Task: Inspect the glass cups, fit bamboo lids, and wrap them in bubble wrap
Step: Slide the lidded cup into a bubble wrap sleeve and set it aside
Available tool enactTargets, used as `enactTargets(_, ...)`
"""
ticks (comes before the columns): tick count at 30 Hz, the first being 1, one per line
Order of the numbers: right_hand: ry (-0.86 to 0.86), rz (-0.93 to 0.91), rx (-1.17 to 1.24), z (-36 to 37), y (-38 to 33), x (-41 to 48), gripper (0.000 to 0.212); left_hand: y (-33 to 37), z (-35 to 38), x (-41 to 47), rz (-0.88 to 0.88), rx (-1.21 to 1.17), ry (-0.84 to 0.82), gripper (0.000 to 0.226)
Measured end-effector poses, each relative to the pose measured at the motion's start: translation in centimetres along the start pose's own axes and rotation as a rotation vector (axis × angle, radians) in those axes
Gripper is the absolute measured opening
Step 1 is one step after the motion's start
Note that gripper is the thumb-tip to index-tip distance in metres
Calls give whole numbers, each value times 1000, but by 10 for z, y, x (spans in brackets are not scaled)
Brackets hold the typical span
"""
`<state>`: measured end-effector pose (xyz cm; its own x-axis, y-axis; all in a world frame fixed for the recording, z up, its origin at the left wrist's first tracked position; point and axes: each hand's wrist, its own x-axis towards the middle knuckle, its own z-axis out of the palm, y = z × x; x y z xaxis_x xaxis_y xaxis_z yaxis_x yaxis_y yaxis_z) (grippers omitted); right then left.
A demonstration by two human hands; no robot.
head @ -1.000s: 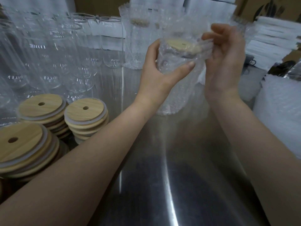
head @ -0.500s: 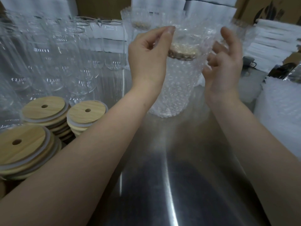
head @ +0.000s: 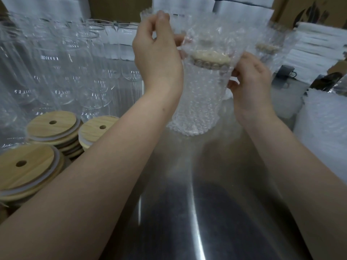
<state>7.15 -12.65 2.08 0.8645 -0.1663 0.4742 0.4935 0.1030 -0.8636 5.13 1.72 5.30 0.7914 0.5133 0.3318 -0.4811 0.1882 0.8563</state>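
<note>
A glass cup [head: 199,102] stands upright, sleeved in clear bubble wrap [head: 208,32] whose open top rises above the bamboo lid [head: 210,56] on its rim. Bare glass cups [head: 62,72] stand in rows at the left, with holed spare lids [head: 51,126] stacked in front of them.

A packing station in a warehouse or workshop is shown. Identical glass cups [head: 62,72] are lined up in rows on the left of a metal table [head: 187,212], and bamboo lids [head: 50,126] are piled in stacks just beside them. Bubble wrap [head: 323,128] is heaped at the right edge, and white sheets [head: 319,45] are stacked high behind it. A wrapped cup [head: 270,45], lid fitted, is stood at the back. Cardboard boxes [head: 304,12] are ranged along the rear. One kind of goods is seen in bulk, with packing material kept close by.
</note>
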Motion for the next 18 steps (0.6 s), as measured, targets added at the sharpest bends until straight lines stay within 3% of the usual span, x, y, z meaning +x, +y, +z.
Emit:
enactTargets(4,81,28,16,-2,-1,3,21,-12,0,-14,88,-23,-175,28)
enactTargets(8,130,-4,-1,-2,0,3,20,-41,-9,-26,211,201,-411,62)
enactTargets(12,172,-32,-4,-2,2,4,21,-46,-10,-25,184,190,-332,22)
enactTargets(15,210,-21,9,-3,2,5,21,-41,-7,-25,124,120,-306,8)
enactTargets(18,232,-24,16,-5,2,6,22,-37,-3,-24,54,9,-313,21)
